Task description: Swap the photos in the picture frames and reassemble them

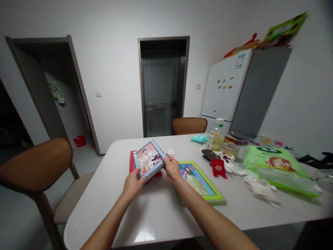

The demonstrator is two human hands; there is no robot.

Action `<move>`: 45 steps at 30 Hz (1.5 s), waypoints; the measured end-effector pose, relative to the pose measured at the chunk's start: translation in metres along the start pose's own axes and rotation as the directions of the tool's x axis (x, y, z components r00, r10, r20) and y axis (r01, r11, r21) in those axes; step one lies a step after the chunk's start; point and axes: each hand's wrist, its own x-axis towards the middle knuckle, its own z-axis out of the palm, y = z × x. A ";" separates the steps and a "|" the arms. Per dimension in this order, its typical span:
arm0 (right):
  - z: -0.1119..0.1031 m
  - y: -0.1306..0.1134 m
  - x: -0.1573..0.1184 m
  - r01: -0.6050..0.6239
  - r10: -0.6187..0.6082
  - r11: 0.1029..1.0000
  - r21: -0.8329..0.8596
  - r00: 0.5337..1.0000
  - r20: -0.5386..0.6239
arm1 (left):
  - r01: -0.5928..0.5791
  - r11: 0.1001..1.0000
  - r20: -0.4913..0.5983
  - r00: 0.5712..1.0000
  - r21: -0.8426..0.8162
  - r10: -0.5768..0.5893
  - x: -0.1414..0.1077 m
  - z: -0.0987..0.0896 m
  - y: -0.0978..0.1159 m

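Both hands hold a light blue picture frame (149, 159) with a pink picture in it, tilted above the table. My left hand (133, 184) grips its near left corner, thumb on the front. At its right corner, my right hand (172, 168) is closed on the edge. Behind and partly under it lies a red frame (131, 163), mostly hidden. A lime green frame (199, 180) with a picture of a figure in a yellow dress lies flat on the table, to the right and partly behind my right forearm.
On the white table (99, 205) stand a bottle (215, 135) and a clear tub (230, 150). Nearby lie a dark phone-like object (210, 155), a red card (218, 168), crumpled tissues (261, 189) and a green tissue pack (281, 166). Wooden chairs stand left (36, 166) and behind (189, 125).
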 end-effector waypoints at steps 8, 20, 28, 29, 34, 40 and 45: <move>-0.051 -0.070 -0.123 0.590 -0.575 0.796 -0.135 0.806 0.139 | 0.065 0.669 0.075 0.997 -0.741 -0.013 -0.046 -0.008 0.061; -0.036 -0.025 -0.202 0.907 -0.759 0.394 -0.146 0.411 0.505 | 0.282 0.569 0.310 0.949 -0.773 -0.048 -0.106 -0.015 0.005; 0.010 0.016 -0.206 0.858 -0.642 0.451 -0.245 0.503 0.579 | 0.170 0.968 0.052 0.985 -0.183 -0.163 -0.101 -0.018 -0.039; 0.013 0.017 -0.207 0.849 -0.622 0.467 -0.246 0.514 0.591 | 0.163 0.981 0.044 0.986 -0.102 -0.159 -0.102 -0.018 -0.042; 0.008 0.009 -0.203 0.800 -0.493 0.573 -0.180 0.511 0.704 | 0.140 0.965 0.002 0.990 0.221 -0.144 -0.103 -0.016 -0.046; -0.030 0.003 -0.139 0.635 -0.358 0.660 -0.402 0.736 0.575 | 0.110 0.940 0.009 0.993 0.324 -0.120 -0.109 -0.014 -0.046; -0.041 0.028 -0.096 0.466 -0.092 0.579 -0.669 0.852 0.515 | 0.100 0.935 0.017 0.994 0.341 -0.112 -0.112 -0.012 -0.046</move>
